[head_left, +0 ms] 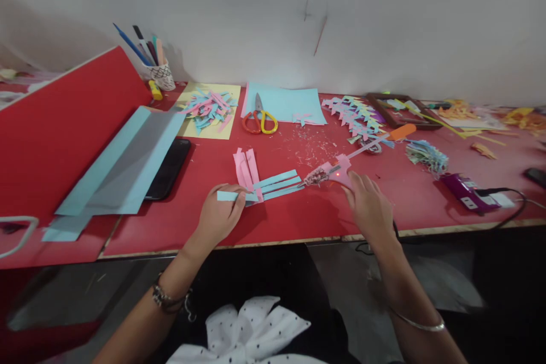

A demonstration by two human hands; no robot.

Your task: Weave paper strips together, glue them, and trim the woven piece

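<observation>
Blue and pink paper strips point(276, 180) lie near the front edge of the desk point(294, 223), pinched by the left hand point(220, 211); the right hand point(370, 203) grips a pink glue gun point(341, 168) pointed at them.

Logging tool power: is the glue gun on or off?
On, it appears: a small red light glows on the glue gun, held in the right hand.

Pale grey wall point(239, 17) behind red tabletop point(157, 230); dim grey floor point(345, 278) beneath.
</observation>
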